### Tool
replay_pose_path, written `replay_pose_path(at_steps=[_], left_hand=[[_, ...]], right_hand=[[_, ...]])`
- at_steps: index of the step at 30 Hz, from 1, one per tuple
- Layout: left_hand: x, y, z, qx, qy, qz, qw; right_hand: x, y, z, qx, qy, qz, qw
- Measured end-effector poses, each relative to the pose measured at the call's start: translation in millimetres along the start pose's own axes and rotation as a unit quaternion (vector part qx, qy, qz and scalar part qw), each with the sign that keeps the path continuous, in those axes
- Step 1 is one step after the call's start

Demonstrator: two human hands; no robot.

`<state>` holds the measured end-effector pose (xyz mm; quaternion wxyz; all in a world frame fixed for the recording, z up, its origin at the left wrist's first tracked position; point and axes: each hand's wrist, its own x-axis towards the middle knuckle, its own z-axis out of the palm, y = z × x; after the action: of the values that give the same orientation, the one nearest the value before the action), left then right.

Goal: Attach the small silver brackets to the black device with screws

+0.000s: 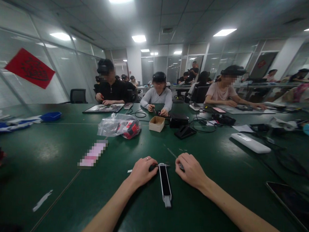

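Observation:
A long, narrow device [165, 181] with a black face, a silver-white rim and a grey end piece lies on the green table between my hands. My left hand [144, 169] is closed beside its far end, the fingers curled round a small dark piece that I cannot make out. Thumb and fingertips come right up to the device's far left corner. To the right, apart from the device, my right hand [192, 168] is curled over a small grey metallic object [181, 167], mostly hidden under the fingers.
Beyond my hands are a clear plastic bag [111, 124] with red and black items, a small open box [156, 124] and a black stand [185, 131]. A white power bank-like case [250, 143], cables and a dark tablet-like device [292, 202] lie right. Several people sit across the table.

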<state>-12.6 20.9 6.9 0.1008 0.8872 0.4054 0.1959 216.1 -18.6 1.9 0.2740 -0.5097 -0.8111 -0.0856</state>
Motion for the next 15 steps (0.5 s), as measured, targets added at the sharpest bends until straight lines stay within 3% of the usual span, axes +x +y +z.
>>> replay_pose_path(at_steps=[8, 15], left_hand=[[0.1, 1.2, -1.3, 0.011, -0.002, -0.012, 1.000], [-0.6, 4.0, -6.5, 0.013, 0.059, 0.013, 0.998]], right_hand=[[0.4, -4.0, 4.3, 0.028, -0.012, -0.044, 0.999], [0.0, -0.4, 3.3, 0.065, 0.016, -0.049, 0.997]])
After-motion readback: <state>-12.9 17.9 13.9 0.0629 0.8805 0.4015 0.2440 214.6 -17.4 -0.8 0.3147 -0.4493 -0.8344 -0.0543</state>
